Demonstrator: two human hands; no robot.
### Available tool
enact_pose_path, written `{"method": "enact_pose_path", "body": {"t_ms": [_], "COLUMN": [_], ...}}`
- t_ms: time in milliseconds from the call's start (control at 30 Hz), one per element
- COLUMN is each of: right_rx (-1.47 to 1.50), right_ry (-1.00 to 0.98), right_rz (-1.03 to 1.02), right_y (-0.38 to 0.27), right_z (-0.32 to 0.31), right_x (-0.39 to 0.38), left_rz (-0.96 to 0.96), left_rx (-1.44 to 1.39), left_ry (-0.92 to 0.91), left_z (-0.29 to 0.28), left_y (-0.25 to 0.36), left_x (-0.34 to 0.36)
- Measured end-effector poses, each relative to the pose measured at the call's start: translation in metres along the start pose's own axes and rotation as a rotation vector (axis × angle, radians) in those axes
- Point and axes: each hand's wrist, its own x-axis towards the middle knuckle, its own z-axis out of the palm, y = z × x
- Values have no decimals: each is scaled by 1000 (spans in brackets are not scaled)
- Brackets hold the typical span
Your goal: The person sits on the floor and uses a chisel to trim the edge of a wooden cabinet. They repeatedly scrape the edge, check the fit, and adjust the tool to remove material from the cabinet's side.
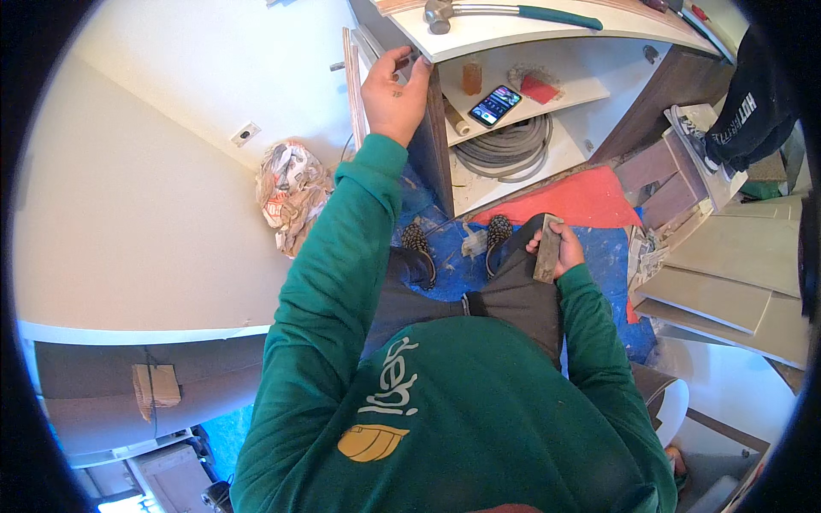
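Note:
My left hand (397, 101) reaches up to the front left corner of the white cabinet top (479, 38). Its thumb and index finger are closed together at that corner, and whatever lies between them is too small to make out. Low in front of my right thigh, my right hand (566, 248) grips a flat, greyish-brown wooden block (547, 249), held nearly upright with the fingers wrapped round it. A hammer (513, 12) with a dark green handle lies on the cabinet top, right of my left hand.
Inside the cabinet are a phone (496, 106), a jar of amber liquid (472, 79) and a coiled grey hose (506, 150). A crumpled plastic bag (292, 192) sits by the wall. Boards (718, 295) are stacked at right, near another person's leg (757, 103). Red sheeting (564, 198) covers some floor.

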Motion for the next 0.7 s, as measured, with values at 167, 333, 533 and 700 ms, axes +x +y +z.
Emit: {"method": "enact_pose_path", "body": {"t_ms": [167,333,533,700], "right_rx": [17,-15,-14,29], "right_ry": [9,16,13,-8], "right_rz": [7,1,-4,-9], "right_y": [-3,-2,-3,-2], "right_z": [-1,0,1,-1], "right_x": [-4,-2,-2,-1], "left_rz": [29,82,101,102], "left_rx": [-53,-12,-13,152], "left_ry": [98,127,78,-9], "left_z": [14,16,9,-2], "left_y": [-11,8,-9,-7], "left_x": [-2,-5,0,-14]}}
